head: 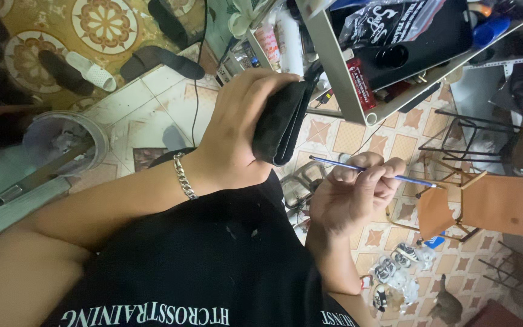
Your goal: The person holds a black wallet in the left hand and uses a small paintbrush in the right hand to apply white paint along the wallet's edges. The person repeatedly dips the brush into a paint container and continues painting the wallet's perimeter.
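Head view, looking down over a black printed shirt (213,266) to a patterned tile floor (152,115). Left hand (237,130): grip pressed together around a black folded item (282,124), soft-looking, held upright by its edge, thumb side toward the camera; what kind of item it is cannot be told. A silver chain bracelet (184,176) sits on the left wrist. Right hand (352,194): grip pinching a thin blue brush handle (373,172) between thumb and fingertips, the handle lying nearly level, one end pointing toward the black item, the two not touching. Above, a grey-framed shelf (340,66) carries a black tray (431,36), bottles and a red tube (361,85). On the floor: dark and white sandals (92,69) near a floral mat (104,24), a clear plastic tub (62,142) at left, a small orange stool (494,203) at right, small sneaker figures (394,266) in clear packets below the right hand, and a cat (446,306) at the lower edge.
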